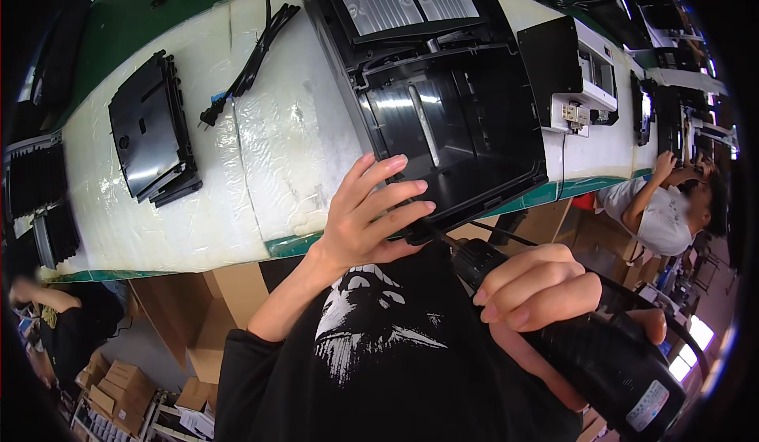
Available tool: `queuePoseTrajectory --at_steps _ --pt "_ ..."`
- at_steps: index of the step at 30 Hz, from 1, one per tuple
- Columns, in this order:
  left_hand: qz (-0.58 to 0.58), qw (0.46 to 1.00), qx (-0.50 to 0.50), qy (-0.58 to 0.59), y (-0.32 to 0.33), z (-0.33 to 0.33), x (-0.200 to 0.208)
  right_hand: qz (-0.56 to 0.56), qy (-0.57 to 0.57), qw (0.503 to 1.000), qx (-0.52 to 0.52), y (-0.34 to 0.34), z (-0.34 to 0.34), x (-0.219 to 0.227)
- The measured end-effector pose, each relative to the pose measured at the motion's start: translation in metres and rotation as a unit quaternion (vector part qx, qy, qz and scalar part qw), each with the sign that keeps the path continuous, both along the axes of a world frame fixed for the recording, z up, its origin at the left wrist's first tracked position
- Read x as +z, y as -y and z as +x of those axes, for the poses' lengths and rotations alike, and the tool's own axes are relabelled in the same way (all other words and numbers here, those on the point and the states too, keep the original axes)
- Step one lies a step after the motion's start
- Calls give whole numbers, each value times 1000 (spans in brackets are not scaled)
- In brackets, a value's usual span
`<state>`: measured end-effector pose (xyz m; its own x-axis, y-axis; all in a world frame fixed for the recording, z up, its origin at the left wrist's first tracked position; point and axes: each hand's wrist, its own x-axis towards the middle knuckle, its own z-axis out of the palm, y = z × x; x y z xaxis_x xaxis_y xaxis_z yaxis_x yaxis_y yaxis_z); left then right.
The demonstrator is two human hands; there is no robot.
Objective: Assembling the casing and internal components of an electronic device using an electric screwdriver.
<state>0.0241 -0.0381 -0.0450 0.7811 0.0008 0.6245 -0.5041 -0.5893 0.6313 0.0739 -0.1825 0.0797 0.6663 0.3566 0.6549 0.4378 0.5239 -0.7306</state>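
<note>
Right grip (pixel 545 290) is wrapped around a black power driver (pixel 605 359) in my head view, fingers curled over its body. My left grip (pixel 365 219) spreads over the near left corner of a black housing (pixel 466 130); I cannot tell whether it clasps the wall or merely rests there. That housing lies at the near edge of the white-topped counter (pixel 296 165), its near corner seemingly past the rim. Should I lean on it there, it could rock or tip, I judge. A skewed push might also let the bit skid off and jab my left thumb, which is just beside the driver's nose. The driver's long axis slants from lower right to upper left, nose toward that corner. The housing faces up, its length running away from me, finned silver plates (pixel 379 5) at the far end.
</note>
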Motion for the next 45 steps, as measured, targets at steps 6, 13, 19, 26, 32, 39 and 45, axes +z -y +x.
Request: queuePoseTrajectory --at_steps 6,13,19,26,32,39,45 --pt "-26 1000 -9 2 5 -4 -3 -3 -38 996 76 -1 0 -2" --pt "-41 999 -27 -11 3 -3 -1 -49 -57 988 132 -1 2 -3" --pt "-30 999 -15 -3 2 -1 2 -79 0 981 175 10 3 -9" --pt "-30 999 -15 -20 -1 -4 11 -51 -121 989 74 27 19 48" --pt "-174 980 -91 -36 -40 -14 26 136 -117 977 -119 151 52 99" --pt "15 939 321 -124 -128 67 -8 -73 -249 736 -625 263 184 -23" --pt "135 894 316 -287 -140 67 -7 -222 -292 584 -724 315 211 -145"
